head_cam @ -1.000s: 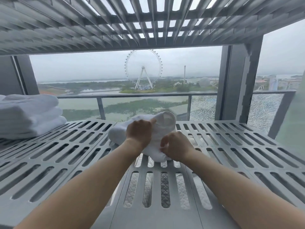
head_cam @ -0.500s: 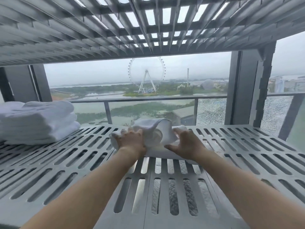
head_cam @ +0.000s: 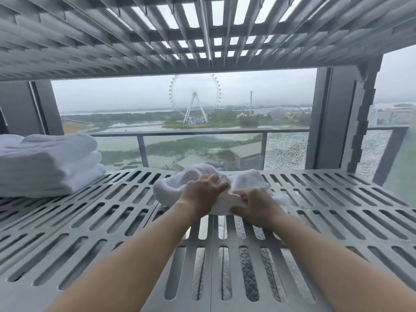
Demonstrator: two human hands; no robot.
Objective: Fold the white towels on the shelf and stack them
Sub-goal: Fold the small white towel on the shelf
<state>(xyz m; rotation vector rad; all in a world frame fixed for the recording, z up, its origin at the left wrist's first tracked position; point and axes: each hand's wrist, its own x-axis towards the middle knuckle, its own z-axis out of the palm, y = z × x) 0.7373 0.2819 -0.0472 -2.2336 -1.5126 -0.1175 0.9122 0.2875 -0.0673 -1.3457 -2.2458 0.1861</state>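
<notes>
A small white towel (head_cam: 246,180) lies bunched in the middle of the grey slotted shelf (head_cam: 112,221). My left hand (head_cam: 202,193) presses on its left part, fingers spread toward the centre. My right hand (head_cam: 254,206) pinches the towel's near edge just to the right, fingers curled on the cloth. The two hands almost touch. A stack of folded white towels (head_cam: 45,165) rests at the far left of the shelf, apart from both hands.
Another slotted shelf (head_cam: 157,37) hangs close overhead. A dark upright post (head_cam: 333,120) stands at the back right, another at the back left. Behind the shelf are a glass railing and an open view outside. Bare shelf stretches right of the towel.
The raised, rolled-up part of the towel has been pushed down flatter onto the shelf. My hands spread apart and then came back together at the towel's near edge.
</notes>
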